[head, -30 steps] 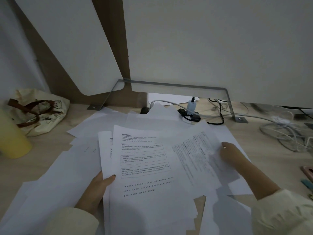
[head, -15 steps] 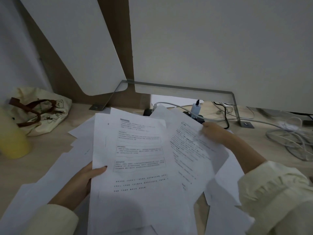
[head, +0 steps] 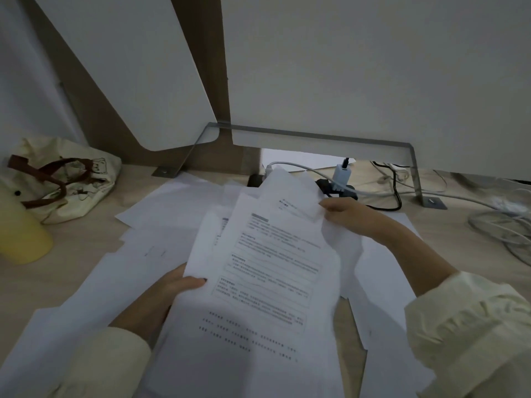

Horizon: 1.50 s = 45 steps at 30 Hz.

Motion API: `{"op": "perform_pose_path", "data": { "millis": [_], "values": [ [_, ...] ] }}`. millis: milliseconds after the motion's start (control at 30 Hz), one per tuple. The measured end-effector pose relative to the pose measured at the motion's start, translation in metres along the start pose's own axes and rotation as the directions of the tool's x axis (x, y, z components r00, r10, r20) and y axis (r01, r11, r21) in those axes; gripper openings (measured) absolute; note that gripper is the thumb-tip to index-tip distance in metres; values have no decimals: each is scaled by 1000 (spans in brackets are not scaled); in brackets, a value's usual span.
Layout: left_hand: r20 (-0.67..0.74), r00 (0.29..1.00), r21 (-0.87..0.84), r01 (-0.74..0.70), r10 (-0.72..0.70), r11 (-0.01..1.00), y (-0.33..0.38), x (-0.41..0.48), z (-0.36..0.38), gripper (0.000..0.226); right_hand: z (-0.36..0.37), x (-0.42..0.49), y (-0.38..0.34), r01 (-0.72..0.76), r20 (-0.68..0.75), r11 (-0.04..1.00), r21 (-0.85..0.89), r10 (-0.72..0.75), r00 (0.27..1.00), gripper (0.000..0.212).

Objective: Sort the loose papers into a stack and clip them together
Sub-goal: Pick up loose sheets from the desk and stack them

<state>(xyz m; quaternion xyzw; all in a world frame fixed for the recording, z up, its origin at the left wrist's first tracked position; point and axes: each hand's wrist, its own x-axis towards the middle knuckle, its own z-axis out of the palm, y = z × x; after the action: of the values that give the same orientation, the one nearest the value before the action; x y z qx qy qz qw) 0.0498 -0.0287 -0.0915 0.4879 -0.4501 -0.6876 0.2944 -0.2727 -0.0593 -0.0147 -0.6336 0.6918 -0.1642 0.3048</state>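
Head view: gathering is partway done and nothing is clipped.

A printed sheaf (head: 267,282) is lifted off the desk (head: 94,225) at centre, its pages fanned and uneven, with one tilted sheet (head: 290,193) poking out at the top. Many loose sheets (head: 129,268) lie spread flat beneath and to both sides, so I judge that collecting, squaring and clipping are all left to do; no clip shows. The left hand (head: 169,294) grips the sheaf's left edge, thumb on top and fingers hidden beneath. The right hand (head: 347,214) pinches the top right of the raised pages, fingers closed tight on paper. A cloth bag (head: 63,182) and yellow cup (head: 20,234) sit far left, cables (head: 502,225) far right.
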Motion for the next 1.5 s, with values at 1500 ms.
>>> {"op": "perform_pose_path", "data": {
  "millis": [1500],
  "values": [
    [-211, 970, -150, -152, 118, 977, -47, -51, 48, 42, -31, -209, -53, -184, -675, 798, -573, -334, 658, 12]
  ]
}}
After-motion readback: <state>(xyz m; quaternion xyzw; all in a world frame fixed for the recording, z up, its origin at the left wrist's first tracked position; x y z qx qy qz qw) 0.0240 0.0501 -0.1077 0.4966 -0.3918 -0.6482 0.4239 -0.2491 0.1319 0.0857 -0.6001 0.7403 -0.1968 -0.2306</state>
